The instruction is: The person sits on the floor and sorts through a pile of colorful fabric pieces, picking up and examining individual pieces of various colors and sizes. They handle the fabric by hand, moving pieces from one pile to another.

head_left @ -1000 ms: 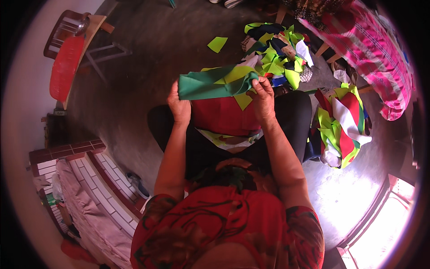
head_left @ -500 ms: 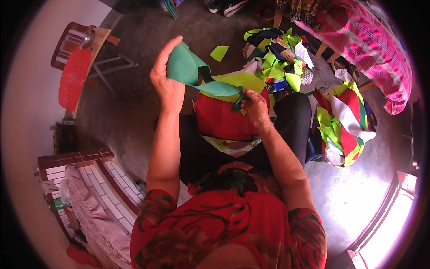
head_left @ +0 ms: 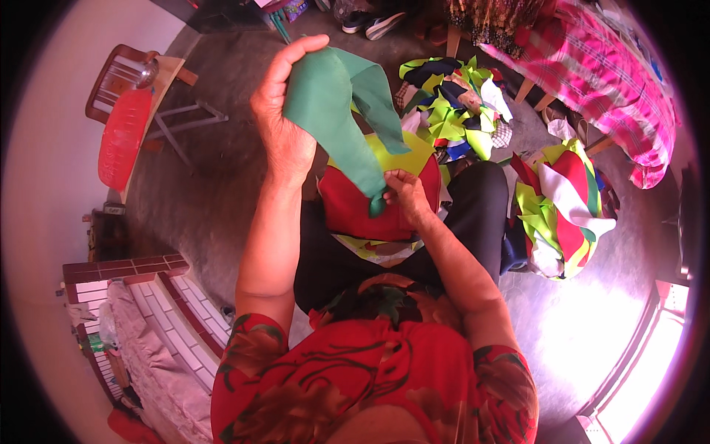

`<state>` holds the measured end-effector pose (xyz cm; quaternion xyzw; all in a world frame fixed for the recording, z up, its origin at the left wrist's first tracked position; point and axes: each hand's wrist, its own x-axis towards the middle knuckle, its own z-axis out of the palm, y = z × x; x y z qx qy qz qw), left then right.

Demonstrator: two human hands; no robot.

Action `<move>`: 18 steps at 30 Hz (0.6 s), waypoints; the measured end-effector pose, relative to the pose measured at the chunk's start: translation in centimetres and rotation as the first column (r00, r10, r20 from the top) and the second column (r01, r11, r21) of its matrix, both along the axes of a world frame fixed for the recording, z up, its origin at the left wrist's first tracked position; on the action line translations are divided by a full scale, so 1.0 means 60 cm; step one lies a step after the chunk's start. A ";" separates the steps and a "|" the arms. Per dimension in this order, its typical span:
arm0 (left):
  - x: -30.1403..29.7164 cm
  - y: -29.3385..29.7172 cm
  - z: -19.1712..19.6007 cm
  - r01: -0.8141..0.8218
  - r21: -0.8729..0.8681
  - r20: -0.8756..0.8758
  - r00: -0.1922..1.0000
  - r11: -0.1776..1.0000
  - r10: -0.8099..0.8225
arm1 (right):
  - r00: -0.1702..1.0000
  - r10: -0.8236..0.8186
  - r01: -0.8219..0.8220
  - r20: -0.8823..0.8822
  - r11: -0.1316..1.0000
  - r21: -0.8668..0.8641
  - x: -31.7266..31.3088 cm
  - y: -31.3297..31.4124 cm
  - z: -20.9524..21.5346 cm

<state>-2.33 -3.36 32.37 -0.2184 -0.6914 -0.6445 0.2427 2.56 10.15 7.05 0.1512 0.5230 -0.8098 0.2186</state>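
Green cloth (head_left: pixel 325 103) hangs between our left hand (head_left: pixel 285 126), whose grip we cannot tell, and our right hand (head_left: pixel 407 195), pinching its lower end over the red cloth (head_left: pixel 347 207), between that cloth's side edges; a slack left hold could, we judge, let it slip. Its long axis slants rightward, bunched end toward us.

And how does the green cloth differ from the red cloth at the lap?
The green cloth is held by the left hand and right hand; the red cloth lies below them. The green cloth bends over like a strip, while the red cloth looks broader. Both look plain, without pattern.
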 end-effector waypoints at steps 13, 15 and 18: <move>-0.005 -0.006 -0.036 0.080 0.106 0.169 0.981 0.991 -0.097 | 0.941 -0.303 0.266 -0.149 0.937 -0.225 0.007 -0.010 -0.013; -0.002 -0.009 -0.022 0.083 0.080 0.187 0.978 0.993 -0.097 | 0.918 -0.355 0.306 -0.179 0.918 -0.251 -0.007 0.011 -0.013; -0.010 -0.027 -0.023 0.035 -0.101 0.159 0.987 0.994 -0.018 | 0.910 -0.397 0.333 -0.124 0.873 -0.356 -0.017 0.025 0.017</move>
